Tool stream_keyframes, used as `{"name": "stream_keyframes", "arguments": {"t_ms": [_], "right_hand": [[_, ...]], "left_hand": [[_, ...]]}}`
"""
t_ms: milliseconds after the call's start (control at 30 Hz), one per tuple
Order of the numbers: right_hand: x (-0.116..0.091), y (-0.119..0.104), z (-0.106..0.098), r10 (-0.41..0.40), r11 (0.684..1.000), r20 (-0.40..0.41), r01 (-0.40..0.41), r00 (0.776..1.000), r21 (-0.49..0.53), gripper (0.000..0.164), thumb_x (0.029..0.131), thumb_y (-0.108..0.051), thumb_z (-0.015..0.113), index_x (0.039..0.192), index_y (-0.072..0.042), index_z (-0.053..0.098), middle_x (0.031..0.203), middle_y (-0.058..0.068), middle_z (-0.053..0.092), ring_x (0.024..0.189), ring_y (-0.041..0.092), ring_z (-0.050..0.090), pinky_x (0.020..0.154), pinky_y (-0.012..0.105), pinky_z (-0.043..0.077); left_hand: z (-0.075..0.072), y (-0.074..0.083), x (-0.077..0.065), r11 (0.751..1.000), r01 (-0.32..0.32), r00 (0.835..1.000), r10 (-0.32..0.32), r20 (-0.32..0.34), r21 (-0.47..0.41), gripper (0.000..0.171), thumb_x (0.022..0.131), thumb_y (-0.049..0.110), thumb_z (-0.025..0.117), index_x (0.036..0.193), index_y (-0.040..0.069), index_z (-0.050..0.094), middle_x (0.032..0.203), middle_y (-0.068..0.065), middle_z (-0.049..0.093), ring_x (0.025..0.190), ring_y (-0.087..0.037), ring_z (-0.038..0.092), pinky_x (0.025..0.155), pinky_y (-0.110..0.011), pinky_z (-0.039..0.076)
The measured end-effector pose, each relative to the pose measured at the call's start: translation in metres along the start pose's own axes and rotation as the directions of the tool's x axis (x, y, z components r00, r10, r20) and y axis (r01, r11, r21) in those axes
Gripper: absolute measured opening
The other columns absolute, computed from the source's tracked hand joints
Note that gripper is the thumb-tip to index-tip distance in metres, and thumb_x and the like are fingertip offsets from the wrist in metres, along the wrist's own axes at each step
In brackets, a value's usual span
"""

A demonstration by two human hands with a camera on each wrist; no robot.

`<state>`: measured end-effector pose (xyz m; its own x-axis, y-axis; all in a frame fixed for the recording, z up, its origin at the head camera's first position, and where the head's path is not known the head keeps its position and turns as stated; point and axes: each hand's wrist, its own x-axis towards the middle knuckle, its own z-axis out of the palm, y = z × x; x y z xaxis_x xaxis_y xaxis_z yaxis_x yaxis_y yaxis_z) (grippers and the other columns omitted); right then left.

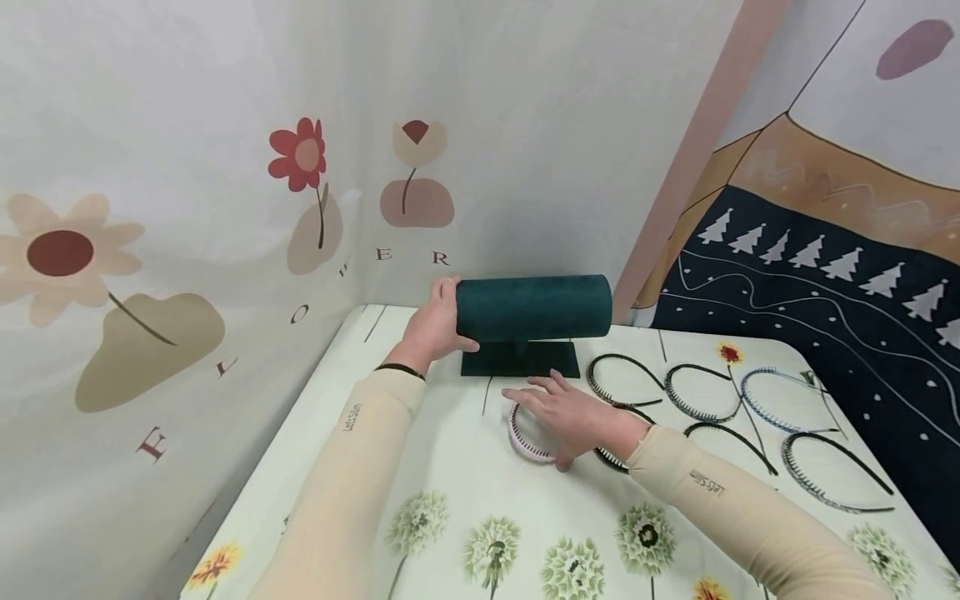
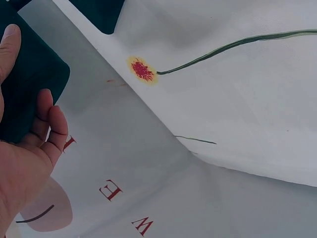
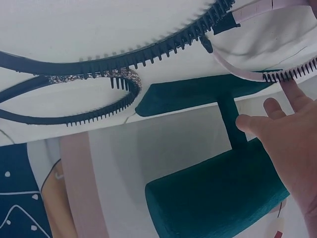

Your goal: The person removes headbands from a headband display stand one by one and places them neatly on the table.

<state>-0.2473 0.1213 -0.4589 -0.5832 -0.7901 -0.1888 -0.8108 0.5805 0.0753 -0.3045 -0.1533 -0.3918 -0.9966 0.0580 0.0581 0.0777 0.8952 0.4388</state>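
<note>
A dark green velvet headband stand (image 1: 532, 308), a horizontal roll on a flat base (image 1: 517, 360), stands at the table's back. My left hand (image 1: 433, 327) grips the roll's left end, thumb on the near side; the left wrist view shows fingers bent against that end. A pale pink toothed headband (image 1: 516, 435) lies in front of the base. Over it reaches my right hand (image 1: 573, 418), fingers extended, hiding the band's right part. In the right wrist view a finger of the right hand (image 3: 287, 126) meets the pink headband's teeth (image 3: 292, 74); whether it presses is unclear.
Several more toothed headbands lie to the right: a black one (image 1: 628, 357) by the base, a dark one (image 1: 611, 459) partly under my right wrist, a blue one (image 1: 763, 412) and a beaded one (image 1: 802, 486). A patterned curtain (image 1: 525, 167) stands behind the table (image 1: 450, 442).
</note>
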Motion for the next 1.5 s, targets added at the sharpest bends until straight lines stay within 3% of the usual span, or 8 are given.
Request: {"name": "stream_keyframes", "arguments": {"t_ms": [600, 1500], "right_hand": [[0.0002, 0.0006, 0.0020, -0.022, 0.998, -0.024, 0.021, 0.999, -0.054, 0.149, 0.060, -0.055, 0.104, 0.172, -0.022, 0.011, 0.170, 0.005, 0.038, 0.160, 0.035, 0.032, 0.130, 0.063, 0.031], [-0.0058, 0.0025, 0.0081, 0.011, 1.000, -0.035, -0.011, 0.999, -0.001, 0.144, 0.066, -0.052, 0.102, 0.173, -0.021, 0.010, 0.170, 0.004, 0.037, 0.159, 0.034, 0.033, 0.130, 0.060, 0.032]], "left_hand": [[0.0010, -0.0015, 0.0028, 1.000, -0.006, 1.000, 0.007, 0.001, -0.015, 0.124, 0.083, 0.035, 0.095, 0.170, 0.016, 0.008, 0.175, -0.012, 0.017, 0.092, -0.033, 0.069, 0.093, -0.045, 0.062], [0.0031, -0.0042, 0.0062, 1.000, -0.005, 1.000, 0.006, 0.007, -0.027, 0.126, 0.082, 0.035, 0.095, 0.171, 0.016, 0.007, 0.176, -0.013, 0.017, 0.095, -0.034, 0.069, 0.096, -0.048, 0.062]]}}
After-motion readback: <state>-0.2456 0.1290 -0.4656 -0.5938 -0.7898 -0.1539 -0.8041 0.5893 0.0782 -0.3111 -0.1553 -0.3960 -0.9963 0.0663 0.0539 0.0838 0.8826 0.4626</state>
